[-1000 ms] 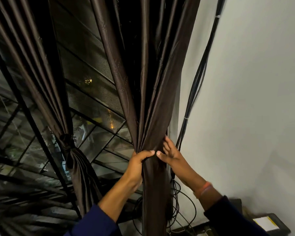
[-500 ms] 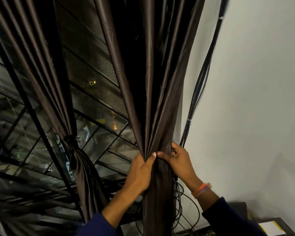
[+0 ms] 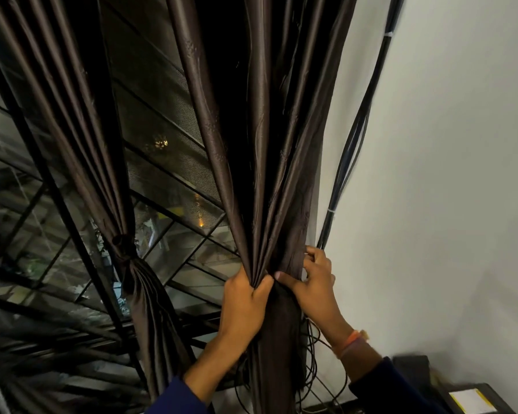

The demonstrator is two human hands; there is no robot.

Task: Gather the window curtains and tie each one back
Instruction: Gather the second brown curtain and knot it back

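From the head view we see a white wall (image 3: 449,174) on the right, with a bundle of black cables (image 3: 356,138) running down it beside a dark window (image 3: 162,162) with a metal grille. Since a second ago, our hands have bunched the cloth tighter, and the view has tipped slightly. The right curtain (image 3: 266,144), brown and glossy, hangs in folds by the wall. Our left hand (image 3: 245,306) grips its gathered folds; our right hand (image 3: 314,282) curls round the bundle from the wall side, thumb pressing the cloth. The left curtain (image 3: 72,115) is already knotted at mid-height.
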